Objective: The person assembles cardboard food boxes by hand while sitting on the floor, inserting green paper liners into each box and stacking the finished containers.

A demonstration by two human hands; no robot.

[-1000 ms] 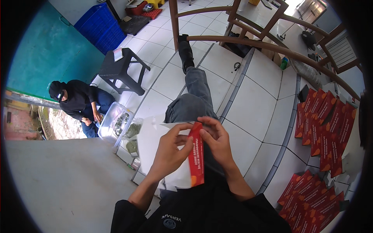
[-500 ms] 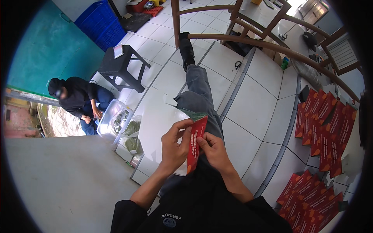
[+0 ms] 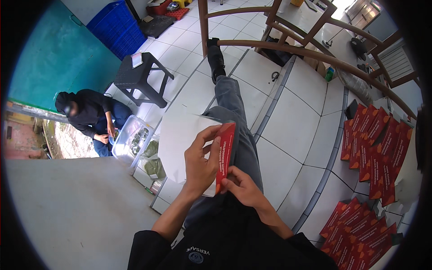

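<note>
Two hands, one red packet, one white sheet.
The left hand (image 3: 201,165) clamps the upright red packet (image 3: 224,155) against the white sheet (image 3: 180,144); the right hand (image 3: 243,190) pinches the packet's bottom edge, over the lap.

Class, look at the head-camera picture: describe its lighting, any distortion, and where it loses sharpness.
Head view: even daylight, soft shadows, brightest at the top right; fisheye bends the curved wooden rail and the white floor tiles toward a black round rim; the flat red paper sleeve between the left hand and right hand is sharp, while the rows of red sleeves near the edge smear.
</note>
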